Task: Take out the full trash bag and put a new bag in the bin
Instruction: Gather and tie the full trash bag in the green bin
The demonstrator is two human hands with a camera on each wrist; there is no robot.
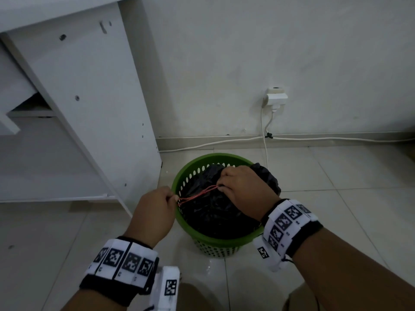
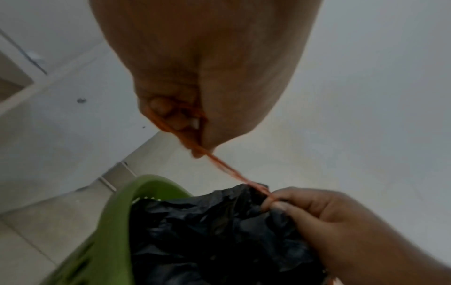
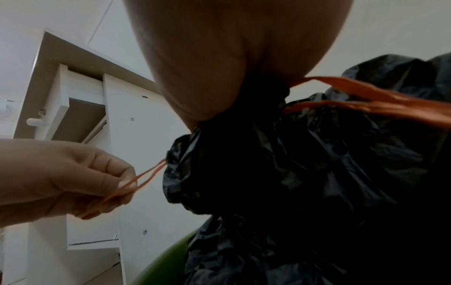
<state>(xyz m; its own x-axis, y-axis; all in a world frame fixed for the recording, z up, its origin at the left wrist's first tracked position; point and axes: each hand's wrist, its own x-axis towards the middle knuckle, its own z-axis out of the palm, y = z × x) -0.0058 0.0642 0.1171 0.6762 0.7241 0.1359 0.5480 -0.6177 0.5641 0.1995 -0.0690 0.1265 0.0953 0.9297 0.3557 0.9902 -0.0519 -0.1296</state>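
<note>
A green perforated bin (image 1: pixel 190 234) stands on the tiled floor with a black trash bag (image 1: pixel 211 212) inside it. My left hand (image 1: pixel 157 209) pinches the orange drawstring (image 1: pixel 195 195) and holds it taut over the bin's left rim. The same orange drawstring (image 2: pixel 227 169) runs from my left hand's fingers (image 2: pixel 175 119) to the bag. My right hand (image 1: pixel 242 187) grips the gathered neck of the black trash bag (image 3: pixel 280 164) above the bin. A second loop of orange drawstring (image 3: pixel 366 102) sticks out to the right of that grip.
A white cabinet (image 1: pixel 89 108) stands close to the left of the bin. The wall behind carries a white socket with an adapter (image 1: pixel 276 97), and a white cable (image 1: pixel 224 143) runs along the skirting. Pale floor tiles (image 1: pixel 336 187) spread to the right.
</note>
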